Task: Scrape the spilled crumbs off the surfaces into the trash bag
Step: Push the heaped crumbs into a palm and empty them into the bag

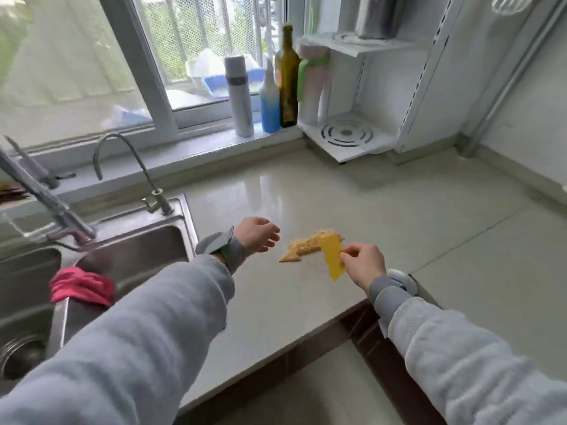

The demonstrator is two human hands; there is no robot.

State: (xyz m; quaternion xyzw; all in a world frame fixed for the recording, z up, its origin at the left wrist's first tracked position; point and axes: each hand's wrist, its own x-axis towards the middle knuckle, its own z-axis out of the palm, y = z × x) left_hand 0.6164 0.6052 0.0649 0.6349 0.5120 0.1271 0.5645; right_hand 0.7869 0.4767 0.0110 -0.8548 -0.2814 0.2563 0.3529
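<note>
Our right hand (363,262) pinches a flat yellow scraper (333,256), its top edge touching the right side of the crumbs (310,245), a tan, grainy heap on the glossy pale countertop (383,216). Our left hand (256,236) hovers just left of the heap, fingers loosely spread and holding nothing; the crumbs lie between our hands. To the left sits a steel sink (132,250) with a curved tap (129,167) and a pink cloth (81,286), perhaps draped over the divider. Along the sill stand a grey flask (239,96), a blue-bottomed bottle (270,102) and a dark green glass bottle (287,78), beside a white rack (349,133).
</note>
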